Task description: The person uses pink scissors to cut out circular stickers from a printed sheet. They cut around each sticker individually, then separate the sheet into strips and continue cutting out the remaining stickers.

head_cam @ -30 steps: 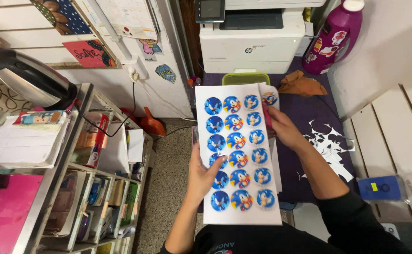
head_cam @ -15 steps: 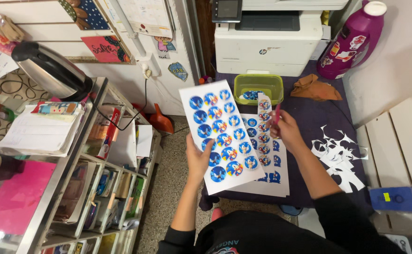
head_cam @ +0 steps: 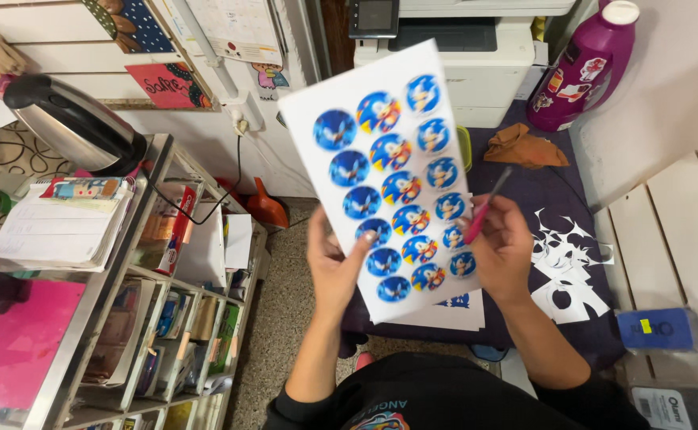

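- While I watch through the head camera, the left hand [head_cam: 334,267] holds a white sheet [head_cam: 389,171] by its lower left part, the thumb lying on the printed face and the other fingers closed behind the paper.
- On the sheet I see three columns of round blue stickers; the sheet is lifted up and tilted, above the dark table [head_cam: 572,199].
- The right hand [head_cam: 506,247] touches the right edge of the sheet, and its fingers are closed around a thin pink tool [head_cam: 484,209] that points up and to the right.
- I cannot tell if the right hand also pinches the sheet itself.
- Below the sheet, a second sheet [head_cam: 452,312] lies flat on the table, mostly hidden.
- White paper scraps [head_cam: 568,271] lie on the table just right of the right hand.
- A white printer [head_cam: 476,56] stands behind the sheet, and a purple bottle [head_cam: 580,68] stands to its right.
- A kettle [head_cam: 74,123] sits on the metal shelf [head_cam: 150,263] at the left, well apart from both hands.
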